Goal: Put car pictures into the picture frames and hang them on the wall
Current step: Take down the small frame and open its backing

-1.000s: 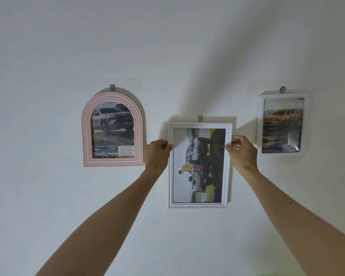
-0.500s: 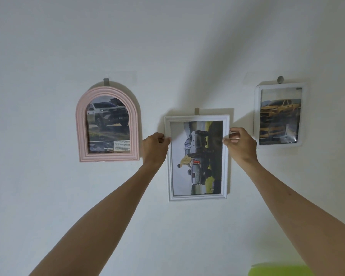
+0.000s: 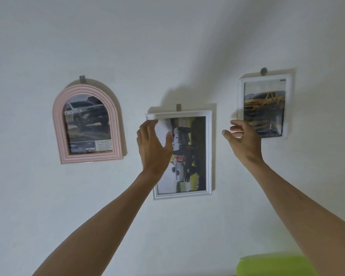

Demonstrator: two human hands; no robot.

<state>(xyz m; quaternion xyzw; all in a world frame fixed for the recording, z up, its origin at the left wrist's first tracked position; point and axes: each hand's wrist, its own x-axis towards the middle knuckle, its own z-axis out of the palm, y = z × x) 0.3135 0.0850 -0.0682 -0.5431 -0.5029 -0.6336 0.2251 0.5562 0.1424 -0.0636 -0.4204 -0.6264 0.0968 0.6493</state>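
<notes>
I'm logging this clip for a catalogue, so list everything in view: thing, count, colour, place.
arched frame: 1, pink, left on the wall, white pickup picture inside
rectangular frame: 1, white, centre, silver car picture turned sideways
small frame: 1, white, upper right, yellow pickup picture
wall hooks: 3, grey, one above each frame, as over the centre one
wall: 1, white, behind all
green object: 1, lime, bottom right edge, cannot tell what it is
left hand: 1, open, in front of the rectangular frame's left side
right hand: 1, open, between the two white frames
</notes>
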